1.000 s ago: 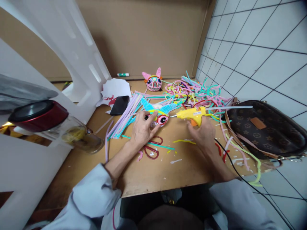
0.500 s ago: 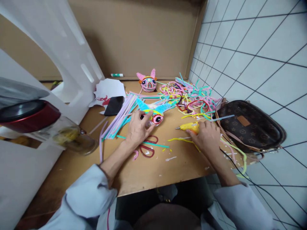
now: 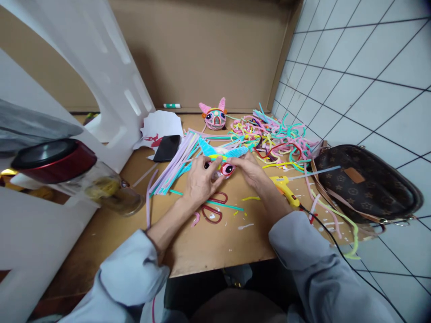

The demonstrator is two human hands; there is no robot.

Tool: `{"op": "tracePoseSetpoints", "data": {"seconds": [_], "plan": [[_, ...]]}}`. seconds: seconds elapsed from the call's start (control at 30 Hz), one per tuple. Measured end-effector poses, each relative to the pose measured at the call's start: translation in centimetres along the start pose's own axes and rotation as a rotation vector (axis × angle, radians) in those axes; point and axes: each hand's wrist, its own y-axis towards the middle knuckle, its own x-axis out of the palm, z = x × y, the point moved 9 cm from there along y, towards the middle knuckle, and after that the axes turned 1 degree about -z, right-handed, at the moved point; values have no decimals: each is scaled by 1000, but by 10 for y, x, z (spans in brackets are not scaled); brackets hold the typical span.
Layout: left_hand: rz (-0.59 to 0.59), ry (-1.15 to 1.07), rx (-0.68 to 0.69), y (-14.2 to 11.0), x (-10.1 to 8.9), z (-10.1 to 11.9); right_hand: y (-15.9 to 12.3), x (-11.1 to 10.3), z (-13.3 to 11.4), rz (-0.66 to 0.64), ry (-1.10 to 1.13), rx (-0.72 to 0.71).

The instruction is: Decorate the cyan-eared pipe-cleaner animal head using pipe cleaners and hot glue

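Observation:
Both hands are on a pipe-cleaner animal head (image 3: 228, 169) with blue ears, a yellow band and pink-rimmed eyes. My left hand (image 3: 201, 179) grips its left side, thumb and fingers closed over the front. My right hand (image 3: 249, 169) pinches at its upper right, by the yellow band below the blue ear; part of the head is hidden behind the fingers. On the table beside my right forearm lies a yellow hot glue gun (image 3: 285, 190) with a glue stick in its back. Red-handled scissors (image 3: 213, 214) lie in front of my left hand, a teal pipe cleaner across them.
A finished-looking pink-eared head (image 3: 215, 119) sits at the back. A tangle of pipe cleaners (image 3: 276, 137) lies right of it, straight ones (image 3: 175, 163) to the left. A phone (image 3: 167, 148), a glass bottle (image 3: 111, 193) and a brown handbag (image 3: 367, 184) flank the work area.
My right hand has let go of the glue gun, leaving it on the table, and has moved left onto the animal head. My left hand keeps its hold. The view has shifted slightly.

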Motion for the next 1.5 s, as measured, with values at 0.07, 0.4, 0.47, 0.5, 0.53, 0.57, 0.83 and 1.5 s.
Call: {"op": "tracePoseSetpoints", "data": {"seconds": [0.07,0.4,0.47,0.5,0.53,0.57,0.83,1.5], "plan": [[-11,-4,-2,0,1,0,1,2,1,-26,2,0],[-27,-29,-27,1,3,0,-1,3,-3,-31,-41,-40],[-28,-13,-9,1,2,2,-1,1,-4,-3,-46,-63],[-34,-5,-11,1,3,1,-1,0,-3,3,-49,-72],[-43,3,-15,1,3,1,0,0,-3,6,-54,-77],[-50,9,-18,1,4,1,0,0,-2,5,-61,-79],[-38,5,-33,0,5,0,2,-2,1,17,-61,-75],[-63,-5,-32,3,4,3,1,-2,1,47,-30,-37]]}}
